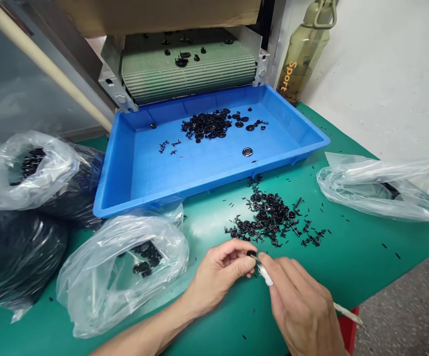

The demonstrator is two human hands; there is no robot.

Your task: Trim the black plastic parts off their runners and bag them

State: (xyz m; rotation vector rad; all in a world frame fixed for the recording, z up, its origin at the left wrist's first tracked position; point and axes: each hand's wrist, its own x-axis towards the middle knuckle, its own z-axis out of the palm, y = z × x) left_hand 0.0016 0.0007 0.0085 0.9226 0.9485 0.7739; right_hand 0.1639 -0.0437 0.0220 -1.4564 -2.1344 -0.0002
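Observation:
My left hand (224, 272) pinches a small round black plastic part (251, 253) between thumb and fingertips. My right hand (299, 296) is closed around a thin hand tool with a pale stick-like handle (348, 313) and a white wrapping (265, 275) near its front. The tool's tip meets the black part or sits right beside it; its exact shape is hidden by my fingers. Just beyond both hands, a loose pile of black plastic parts (274, 215), some still joined to small branched sprues, lies on the green table (199, 316).
A blue tray (214, 185) holding more black parts stands under the end of a green conveyor belt (188, 79). Clear bags (125, 291) with black parts are at left. Another plastic bag (385, 188) lies at right, and a drinking bottle (303, 54) stands behind.

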